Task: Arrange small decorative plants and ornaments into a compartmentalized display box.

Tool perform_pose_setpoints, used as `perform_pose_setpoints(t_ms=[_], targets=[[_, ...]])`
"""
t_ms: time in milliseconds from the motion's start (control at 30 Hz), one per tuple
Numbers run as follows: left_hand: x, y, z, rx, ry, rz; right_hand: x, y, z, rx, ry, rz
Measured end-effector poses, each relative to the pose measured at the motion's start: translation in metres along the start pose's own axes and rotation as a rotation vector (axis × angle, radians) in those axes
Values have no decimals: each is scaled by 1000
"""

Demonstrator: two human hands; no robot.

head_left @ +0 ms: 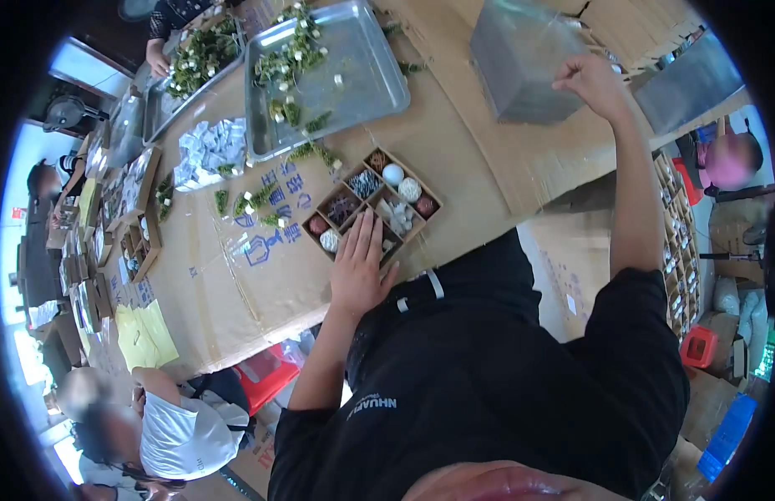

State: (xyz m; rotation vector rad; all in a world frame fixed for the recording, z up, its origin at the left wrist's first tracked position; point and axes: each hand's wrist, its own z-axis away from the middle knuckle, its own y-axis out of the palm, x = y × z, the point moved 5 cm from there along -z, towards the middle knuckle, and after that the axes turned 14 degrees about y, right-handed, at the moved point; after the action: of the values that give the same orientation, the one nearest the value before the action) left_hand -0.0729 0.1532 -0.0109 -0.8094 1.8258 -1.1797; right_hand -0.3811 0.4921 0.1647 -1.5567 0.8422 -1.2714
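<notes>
A shallow divided cardboard box [438,206] sits near the table edge in front of me. Its compartments hold small balls in white, pale blue and dark red, a pine cone [365,183], dark twiggy pieces and pale dried pieces [396,215]. My left hand [361,267] lies flat across the near compartments with its fingers stretched out, hiding part of what is in them. Out to the right, my right hand [595,85] is raised at the rim of a translucent grey bin [521,71]. Its fingers are curled into a pinch; whatever they hold is too small to make out.
A metal tray [362,92] with green moss sprigs stands beyond the box. Left of it are a pile of silvery packets [210,150] and a second tray [154,108], where another person's hand [157,63] reaches. Another grey bin [688,83] is far right. A person in white [187,434] sits at left.
</notes>
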Motion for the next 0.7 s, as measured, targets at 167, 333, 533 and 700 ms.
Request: perform_pose_setpoints(t_ms=[167, 333, 533, 700], targets=[[-7, -32, 2, -141, -44, 174, -7, -24, -14, 120, -12, -124], [2, -80, 4, -275, -148, 283, -5, -70, -14, -201, -177, -720], [5, -144, -14, -634, -154, 278, 98, -60, 48, 165, -447, -1401], [-5, -114, -22, -648, -452, 984, 146, 123, 64, 667, 157, -1493]])
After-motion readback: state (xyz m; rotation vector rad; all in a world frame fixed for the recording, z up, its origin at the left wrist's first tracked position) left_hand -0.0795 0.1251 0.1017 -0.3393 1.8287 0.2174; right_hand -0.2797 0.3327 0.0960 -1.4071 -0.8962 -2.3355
